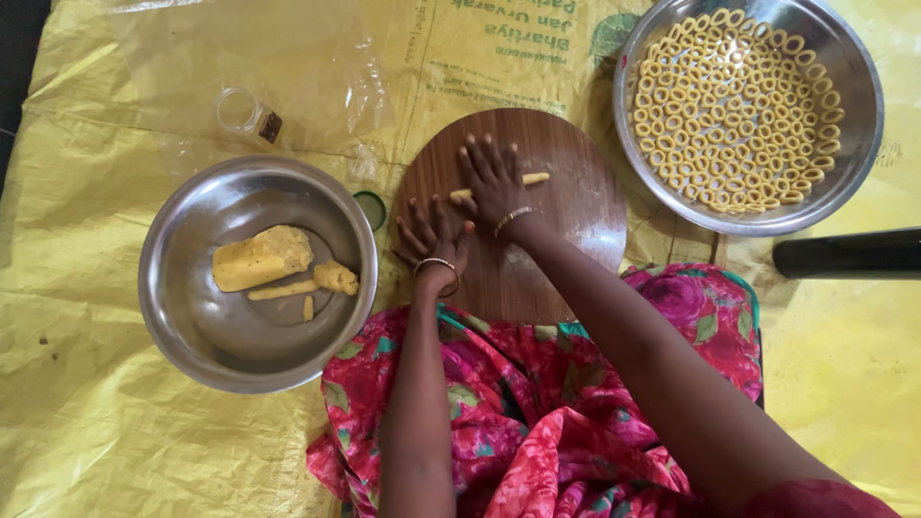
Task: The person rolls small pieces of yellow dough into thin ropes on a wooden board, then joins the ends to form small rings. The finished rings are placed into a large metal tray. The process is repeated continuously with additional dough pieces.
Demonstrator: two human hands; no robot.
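Centre frame: right hand (494, 182), fingers spread flat, presses the dough rope (531, 178) against the round wooden board (576, 221) for rolling. Left hand (432, 235), fingers apart, steadies the board.

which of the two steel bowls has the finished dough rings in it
The steel bowl at the upper right, filled with many small yellow dough rings. The other bowl at the left holds only a few lumps of dough.
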